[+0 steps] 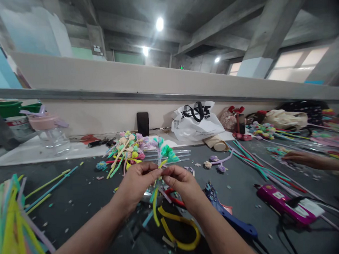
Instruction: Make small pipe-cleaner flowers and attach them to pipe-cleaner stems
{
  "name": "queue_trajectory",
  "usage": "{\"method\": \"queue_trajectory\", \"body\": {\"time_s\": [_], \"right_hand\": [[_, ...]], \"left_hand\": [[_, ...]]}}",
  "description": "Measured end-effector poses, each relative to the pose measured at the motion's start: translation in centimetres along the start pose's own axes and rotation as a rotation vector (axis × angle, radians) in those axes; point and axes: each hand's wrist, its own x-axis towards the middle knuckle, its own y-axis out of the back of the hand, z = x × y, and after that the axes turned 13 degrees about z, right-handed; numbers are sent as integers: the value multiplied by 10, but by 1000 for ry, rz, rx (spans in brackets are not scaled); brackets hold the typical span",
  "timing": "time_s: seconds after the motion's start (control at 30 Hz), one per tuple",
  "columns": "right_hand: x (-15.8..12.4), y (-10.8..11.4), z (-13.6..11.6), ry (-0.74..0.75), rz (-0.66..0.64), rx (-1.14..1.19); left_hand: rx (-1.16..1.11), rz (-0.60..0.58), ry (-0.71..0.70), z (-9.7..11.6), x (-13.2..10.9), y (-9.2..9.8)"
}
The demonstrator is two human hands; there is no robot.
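My left hand (138, 181) and my right hand (182, 181) meet over the middle of the table, fingers pinched on a small pipe-cleaner flower (168, 153). Its fuzzy green and purple tops rise above my fingertips. Yellow, green and blue stem ends hang below my hands. Under my right wrist a yellow pipe cleaner (189, 246) lies bent in a loop. Something with red handles (176, 198) is partly hidden behind my right hand. Just beyond my left hand lies a pile of finished pipe-cleaner flowers (127, 146).
Loose pipe cleaners (12, 222) fill the left front. A blue corded tool (234, 219) and a magenta glue gun (287, 204) lie to the right. Behind stand a clear bottle (52, 137), a phone (143, 124) and a white bag (196, 123). Another person's hand (297, 157) reaches in from the right.
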Motion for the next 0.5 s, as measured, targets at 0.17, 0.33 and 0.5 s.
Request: {"method": "queue_trajectory", "body": {"time_s": [0.17, 0.33, 0.5], "right_hand": [[1, 3, 0, 49, 21, 61], [0, 0, 0, 49, 26, 156], [-2, -5, 4, 6, 72, 223]], "left_hand": [[3, -43, 64, 0, 0, 0], [69, -113, 27, -2, -2, -1], [139, -151, -1, -8, -3, -2]]}}
